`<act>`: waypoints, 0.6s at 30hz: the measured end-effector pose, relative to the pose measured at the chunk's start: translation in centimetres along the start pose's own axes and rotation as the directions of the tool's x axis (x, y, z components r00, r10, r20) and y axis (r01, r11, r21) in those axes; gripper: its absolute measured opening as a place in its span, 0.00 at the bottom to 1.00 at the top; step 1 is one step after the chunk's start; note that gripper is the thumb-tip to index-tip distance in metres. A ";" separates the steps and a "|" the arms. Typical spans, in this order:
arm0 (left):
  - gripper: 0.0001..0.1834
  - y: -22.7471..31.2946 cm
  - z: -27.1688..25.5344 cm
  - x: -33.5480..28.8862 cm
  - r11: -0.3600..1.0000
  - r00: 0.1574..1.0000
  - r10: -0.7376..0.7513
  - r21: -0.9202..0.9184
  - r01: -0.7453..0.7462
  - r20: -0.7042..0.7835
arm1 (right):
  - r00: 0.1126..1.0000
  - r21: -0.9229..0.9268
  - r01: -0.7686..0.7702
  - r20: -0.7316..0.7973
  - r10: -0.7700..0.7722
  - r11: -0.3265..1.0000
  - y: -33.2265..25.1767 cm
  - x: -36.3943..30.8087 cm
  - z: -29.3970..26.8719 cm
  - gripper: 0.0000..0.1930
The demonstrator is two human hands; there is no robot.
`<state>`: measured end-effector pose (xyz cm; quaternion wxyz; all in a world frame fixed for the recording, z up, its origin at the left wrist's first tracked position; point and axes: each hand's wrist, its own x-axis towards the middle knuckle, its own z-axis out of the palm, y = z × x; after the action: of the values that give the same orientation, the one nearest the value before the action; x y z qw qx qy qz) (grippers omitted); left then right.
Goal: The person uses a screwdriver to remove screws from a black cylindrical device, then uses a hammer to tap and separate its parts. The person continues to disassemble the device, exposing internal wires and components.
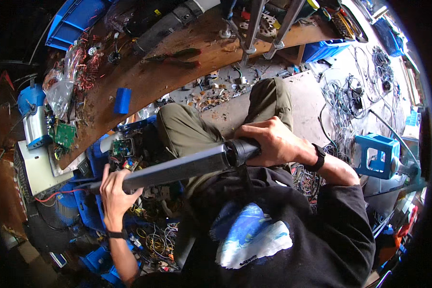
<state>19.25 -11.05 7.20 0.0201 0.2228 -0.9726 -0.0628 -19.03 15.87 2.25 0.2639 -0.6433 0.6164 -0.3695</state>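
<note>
A long dark-grey bar-shaped housing (177, 167) with a round black end piece (241, 151) lies slantwise across my lap, its right end higher in the picture. My left hand (116, 194) grips its left end, thumb and fingers around the bar. Around the black end piece my right hand (270, 141) is closed, hiding part of it. Near the left end a thin red wire (57, 194) runs off to the left; whether it joins the bar I cannot tell.
A wooden bench (149, 91) curves ahead, bearing pliers (175, 57), a blue block (122, 101) and copper wire scraps (87, 62). Metal legs (254, 24) rise at its edge. Tangled cables (353, 96) and a blue stool (378, 156) lie right; a green circuit board (65, 135) sits left.
</note>
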 end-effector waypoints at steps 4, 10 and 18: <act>0.14 -0.7 0.9 1.4 0.981 0.984 0.005 -0.192 0.030 0.177 | 1.000 0.027 -0.019 0.021 0.019 0.999 -0.7 -0.5 -0.6 0.32; 0.12 0.2 2.8 1.1 0.982 0.991 0.026 -0.188 -0.001 0.134 | 0.997 0.092 -0.080 0.008 0.079 0.993 -1.2 -3.4 -0.6 0.33; 0.12 2.6 6.4 -2.5 0.939 0.947 -0.050 -0.309 0.152 0.316 | 0.985 0.164 -0.168 0.076 0.157 0.972 0.4 -5.7 2.0 0.32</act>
<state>20.00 -6.95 1.18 -0.0958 0.2542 -0.9269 -0.2590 -17.51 21.19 -0.09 0.3662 -0.5771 0.6249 -0.3774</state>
